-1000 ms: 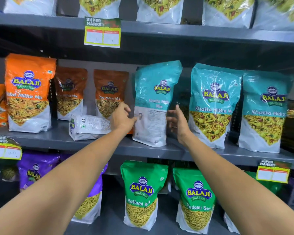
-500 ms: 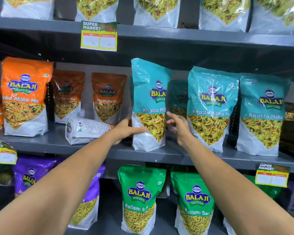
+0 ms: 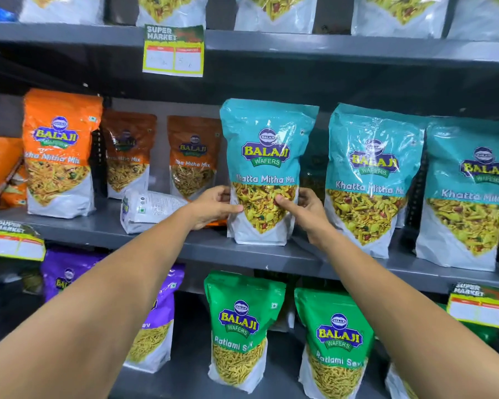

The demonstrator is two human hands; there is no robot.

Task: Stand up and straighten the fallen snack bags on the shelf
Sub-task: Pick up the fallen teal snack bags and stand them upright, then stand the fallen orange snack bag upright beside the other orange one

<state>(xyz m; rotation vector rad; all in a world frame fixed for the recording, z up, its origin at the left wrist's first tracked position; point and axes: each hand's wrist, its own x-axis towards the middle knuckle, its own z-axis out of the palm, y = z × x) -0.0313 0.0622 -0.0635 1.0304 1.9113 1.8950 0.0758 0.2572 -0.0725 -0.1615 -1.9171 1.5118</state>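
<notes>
While the left hand (image 3: 213, 207) and right hand (image 3: 306, 211) clasp its lower edges, the glossy teal plastic snack bag (image 3: 267, 168) stands upright on the grey metal shelf (image 3: 162, 240), front label outward; two more teal bags (image 3: 369, 180) stand to its right, one white-backed bag (image 3: 147, 211) lies fallen to its left

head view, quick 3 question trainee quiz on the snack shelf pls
1. True or false: both hands hold the teal bag upright.
2. Which bag on the middle shelf lies on its side? A) a green one B) the white-backed bag C) the orange bag
3. Fill in: the left hand and right hand grip the teal bag near its ____ half.

Key: 1 true; 2 B; 3 lower
</notes>
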